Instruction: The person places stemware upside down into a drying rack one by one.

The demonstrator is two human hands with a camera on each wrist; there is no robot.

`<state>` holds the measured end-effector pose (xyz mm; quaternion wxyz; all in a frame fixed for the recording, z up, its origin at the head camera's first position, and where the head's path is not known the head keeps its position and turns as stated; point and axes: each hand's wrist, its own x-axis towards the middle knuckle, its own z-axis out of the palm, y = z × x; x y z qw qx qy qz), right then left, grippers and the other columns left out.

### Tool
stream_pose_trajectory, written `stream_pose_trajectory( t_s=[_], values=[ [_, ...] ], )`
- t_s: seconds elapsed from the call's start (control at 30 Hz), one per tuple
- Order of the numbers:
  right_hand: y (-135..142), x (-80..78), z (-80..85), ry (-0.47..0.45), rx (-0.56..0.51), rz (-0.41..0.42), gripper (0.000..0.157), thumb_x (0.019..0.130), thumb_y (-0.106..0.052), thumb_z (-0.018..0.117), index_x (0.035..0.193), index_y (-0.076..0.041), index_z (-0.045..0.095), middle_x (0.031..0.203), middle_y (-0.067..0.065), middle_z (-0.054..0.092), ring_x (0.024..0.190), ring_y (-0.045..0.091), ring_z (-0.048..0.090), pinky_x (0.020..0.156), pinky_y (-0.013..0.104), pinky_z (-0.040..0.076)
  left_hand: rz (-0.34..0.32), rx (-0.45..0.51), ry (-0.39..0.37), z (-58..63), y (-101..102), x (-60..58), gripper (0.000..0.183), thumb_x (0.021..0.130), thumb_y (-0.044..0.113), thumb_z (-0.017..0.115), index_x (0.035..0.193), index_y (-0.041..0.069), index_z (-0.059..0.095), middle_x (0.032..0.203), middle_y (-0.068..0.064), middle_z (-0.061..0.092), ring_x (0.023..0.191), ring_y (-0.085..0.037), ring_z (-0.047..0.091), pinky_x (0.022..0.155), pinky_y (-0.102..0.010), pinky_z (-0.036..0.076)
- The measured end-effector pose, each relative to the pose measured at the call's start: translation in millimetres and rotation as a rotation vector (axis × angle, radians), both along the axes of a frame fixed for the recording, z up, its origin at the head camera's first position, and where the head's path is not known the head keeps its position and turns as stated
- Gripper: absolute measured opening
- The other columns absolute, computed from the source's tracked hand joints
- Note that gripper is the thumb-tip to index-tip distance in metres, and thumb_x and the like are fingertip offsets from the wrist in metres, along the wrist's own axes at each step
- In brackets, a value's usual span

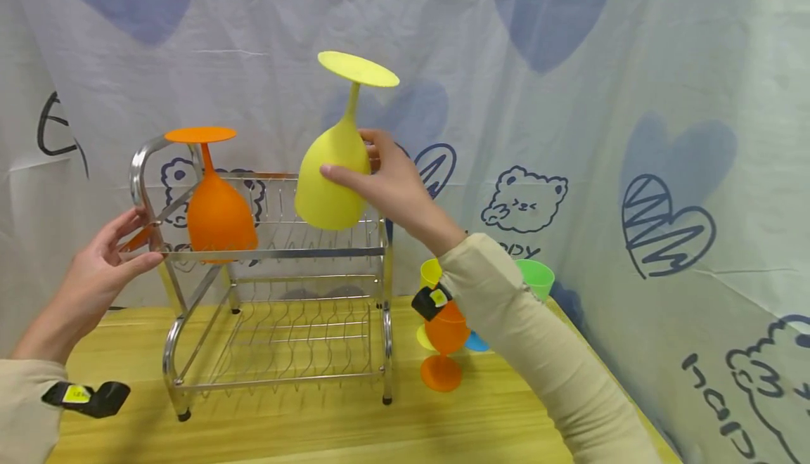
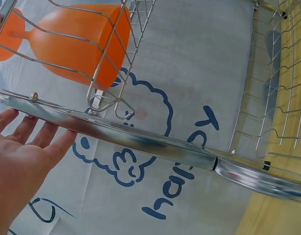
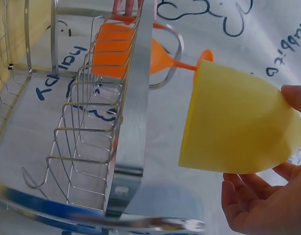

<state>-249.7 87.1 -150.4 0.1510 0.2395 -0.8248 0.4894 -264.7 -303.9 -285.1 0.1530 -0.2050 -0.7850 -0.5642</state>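
My right hand [image 1: 395, 183] grips the bowl of a yellow plastic goblet [image 1: 335, 176], thumb in front and fingers behind. The goblet is upside down and slightly tilted, its foot uppermost, above the right part of the rack's upper tier. My left hand [image 1: 104, 260] holds the left side of the chrome two-tier dish rack [image 1: 278, 254], thumb at the front rail and fingertips partly hidden by the side bar. An orange goblet [image 1: 221, 214] stands upside down in the upper tier's left end, close to that hand. In the right wrist view the yellow goblet's rim [image 3: 189, 117] faces the rack wires.
Right of the rack, several upright goblets stand on the wooden table [image 1: 304, 429]: an orange one [image 1: 448, 337], a green one [image 1: 536, 275] and a yellow one [image 1: 431, 272], partly behind my right sleeve. A patterned cloth [image 1: 569, 98] hangs behind.
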Motion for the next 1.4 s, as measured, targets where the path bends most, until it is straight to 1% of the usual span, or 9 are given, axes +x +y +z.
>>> stream_pose_trajectory(
  t_s=[0.27,0.43,0.63,0.87,1.0,1.07,1.17,1.3,1.4],
  values=[
    [-28.4,-23.8,-2.9,-0.065,0.04,0.017,0.073,0.085,-0.042,0.072,0.144,-0.015,0.04,0.13,0.006,0.054,0.106,0.017,0.058,0.082,0.029,0.054,0.082,-0.114,0.027,-0.6,1.5,1.1,0.072,0.1,0.006,0.051,0.156,0.025,0.011,0.159,0.001,0.017,0.113,0.008,0.041,0.096,-0.007,0.035],
    [-43.8,-37.4,-10.0,-0.119,0.059,0.018,0.074,0.084,-0.042,0.072,0.145,-0.014,0.041,0.133,0.005,0.054,0.106,0.017,0.057,0.081,0.028,0.054,0.091,-0.132,0.021,-0.9,3.1,2.5,0.071,0.101,0.008,0.051,0.156,0.027,0.01,0.16,0.001,0.015,0.117,0.008,0.039,0.097,-0.007,0.034],
    [-59.0,-49.2,-19.9,-0.151,0.095,0.004,0.071,0.084,-0.039,0.074,0.142,-0.012,0.044,0.124,0.005,0.058,0.1,0.017,0.059,0.076,0.027,0.054,0.089,-0.129,0.03,-0.3,4.3,2.2,0.072,0.1,0.007,0.051,0.156,0.026,0.011,0.159,0.0,0.017,0.11,0.007,0.042,0.094,-0.006,0.036],
    [-76.7,-58.6,-30.4,-0.149,0.222,-0.061,0.071,0.084,-0.039,0.075,0.142,-0.009,0.046,0.121,0.006,0.06,0.095,0.016,0.057,0.074,0.026,0.052,0.094,-0.129,0.029,-0.4,4.5,3.1,0.071,0.101,0.007,0.051,0.156,0.027,0.011,0.159,0.001,0.016,0.113,0.008,0.041,0.096,-0.007,0.035],
    [-82.4,-61.4,-34.2,-0.154,0.283,-0.031,0.069,0.084,-0.037,0.075,0.141,-0.007,0.049,0.112,0.003,0.061,0.09,0.015,0.057,0.072,0.024,0.05,0.099,-0.126,0.029,-0.6,4.6,3.7,0.071,0.101,0.007,0.05,0.156,0.027,0.011,0.16,0.002,0.015,0.116,0.007,0.04,0.097,-0.007,0.034],
    [-84.3,-62.2,-35.4,-0.157,0.29,-0.012,0.067,0.084,-0.035,0.076,0.14,-0.007,0.05,0.105,0.002,0.062,0.087,0.015,0.057,0.07,0.023,0.05,0.1,-0.127,0.033,-0.9,4.9,4.0,0.071,0.101,0.007,0.05,0.156,0.027,0.011,0.16,0.002,0.016,0.117,0.006,0.04,0.098,-0.008,0.033],
    [-86.4,-63.1,-36.4,-0.168,0.282,0.0,0.066,0.084,-0.033,0.076,0.139,-0.007,0.051,0.101,0.001,0.062,0.085,0.014,0.057,0.069,0.022,0.049,0.106,-0.129,0.033,-1.2,5.2,4.5,0.071,0.101,0.007,0.05,0.156,0.026,0.01,0.16,0.002,0.015,0.116,0.006,0.04,0.098,-0.007,0.033],
    [-87.6,-64.8,-38.3,-0.183,0.268,-0.004,0.066,0.084,-0.033,0.076,0.139,-0.007,0.051,0.107,0.003,0.063,0.086,0.014,0.058,0.07,0.021,0.049,0.118,-0.139,0.022,-1.3,5.2,5.3,0.071,0.101,0.009,0.05,0.156,0.027,0.009,0.16,0.002,0.014,0.117,0.006,0.039,0.098,-0.006,0.032],
    [-87.5,-65.9,-40.1,-0.211,0.243,-0.017,0.067,0.084,-0.033,0.076,0.14,-0.007,0.05,0.118,0.006,0.063,0.092,0.015,0.059,0.075,0.023,0.051,0.116,-0.141,0.017,-0.8,5.5,5.3,0.071,0.101,0.01,0.05,0.156,0.028,0.009,0.16,0.002,0.013,0.121,0.005,0.038,0.098,-0.006,0.031]
  ],
)
